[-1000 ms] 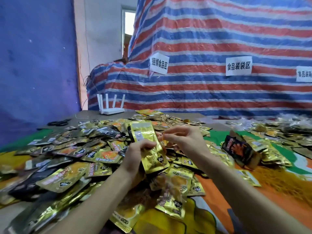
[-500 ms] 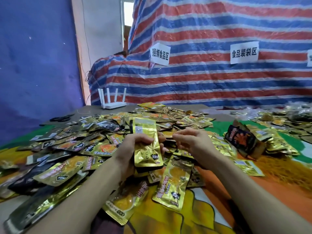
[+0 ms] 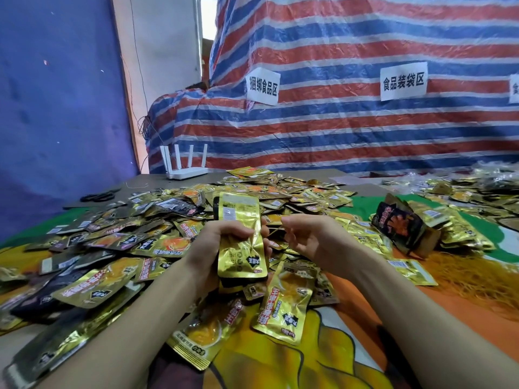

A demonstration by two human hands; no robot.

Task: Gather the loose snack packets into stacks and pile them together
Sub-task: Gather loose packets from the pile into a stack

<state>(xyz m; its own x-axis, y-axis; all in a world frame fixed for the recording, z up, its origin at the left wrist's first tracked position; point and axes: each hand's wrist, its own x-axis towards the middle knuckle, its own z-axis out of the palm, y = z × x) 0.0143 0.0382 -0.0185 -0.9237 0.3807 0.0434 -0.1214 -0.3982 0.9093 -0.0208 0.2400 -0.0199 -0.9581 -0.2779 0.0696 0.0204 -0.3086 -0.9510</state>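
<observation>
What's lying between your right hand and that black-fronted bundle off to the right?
In the head view, loose gold packets fill the stretch between the right hand and the black-fronted bundle; no bare gap shows.

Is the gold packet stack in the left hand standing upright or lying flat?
Upright. The left hand grips the packet stack around its middle, long side vertical, top end rising above the loose packets behind.
</observation>
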